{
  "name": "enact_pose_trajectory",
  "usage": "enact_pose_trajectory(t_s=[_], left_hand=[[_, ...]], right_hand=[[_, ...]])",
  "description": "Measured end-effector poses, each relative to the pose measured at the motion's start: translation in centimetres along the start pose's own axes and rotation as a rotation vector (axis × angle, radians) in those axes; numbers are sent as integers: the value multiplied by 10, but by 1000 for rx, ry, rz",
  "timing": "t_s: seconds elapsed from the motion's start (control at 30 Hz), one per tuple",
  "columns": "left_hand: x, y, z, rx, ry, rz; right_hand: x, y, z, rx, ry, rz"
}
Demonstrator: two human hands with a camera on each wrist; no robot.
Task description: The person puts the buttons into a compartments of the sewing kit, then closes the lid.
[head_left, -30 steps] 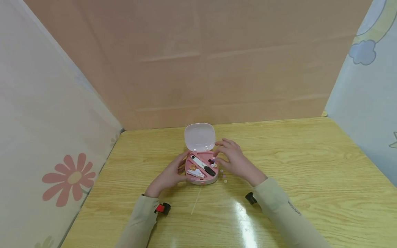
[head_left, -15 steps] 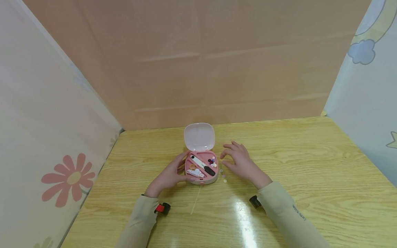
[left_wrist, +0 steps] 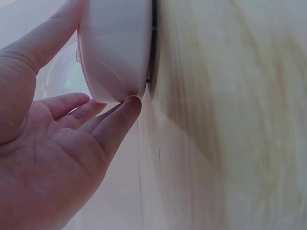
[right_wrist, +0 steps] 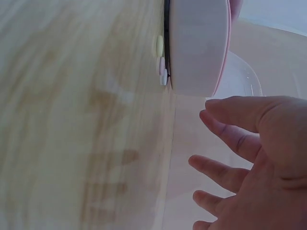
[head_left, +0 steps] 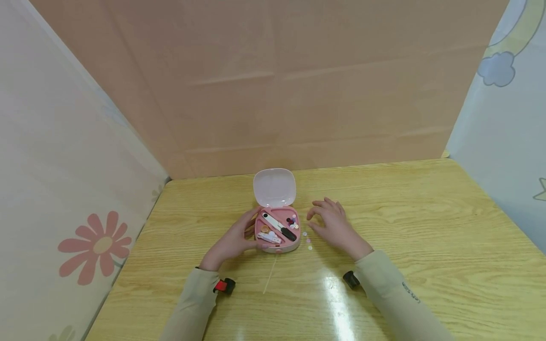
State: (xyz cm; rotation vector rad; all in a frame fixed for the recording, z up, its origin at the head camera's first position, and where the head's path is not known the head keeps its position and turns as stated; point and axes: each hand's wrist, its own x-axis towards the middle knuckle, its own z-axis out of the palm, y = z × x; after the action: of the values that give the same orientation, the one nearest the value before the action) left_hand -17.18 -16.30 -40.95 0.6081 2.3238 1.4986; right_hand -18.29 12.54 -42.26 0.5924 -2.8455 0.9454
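The desk (head_left: 426,227) carries a small pink box (head_left: 277,234) near the middle of its far half, well in from the side edges. The box's clear lid (head_left: 274,187) is swung up and back toward the far edge, so the box opens toward the person; its front faces the near edge. Inside, a black-and-white tool (head_left: 279,227) lies slanted, its long axis running from far-left to near-right.

The left hand (head_left: 232,241) cups the box's left side, thumb and fingers curled against its wall. The right hand (head_left: 334,226) rests just beside the box's right side, apart from it, fingers loosely spread and holding nothing. A few tiny buttons (head_left: 308,244) lie on the desk between box and right hand.
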Motion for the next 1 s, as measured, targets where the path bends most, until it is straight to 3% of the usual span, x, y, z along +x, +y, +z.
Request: enact_pose_trajectory(t_s=[0.07, 0.63, 1.0], left_hand=[[-3, 10, 0, -7, -3, -1], [-4, 15, 1, 7, 0, -47], [-4, 14, 1, 6, 5, -44]], right_hand=[[0, 0, 0, 3, -3, 14], [-2, 8, 7, 137, -83, 26], [-2, 8, 13, 133, -95, 8]])
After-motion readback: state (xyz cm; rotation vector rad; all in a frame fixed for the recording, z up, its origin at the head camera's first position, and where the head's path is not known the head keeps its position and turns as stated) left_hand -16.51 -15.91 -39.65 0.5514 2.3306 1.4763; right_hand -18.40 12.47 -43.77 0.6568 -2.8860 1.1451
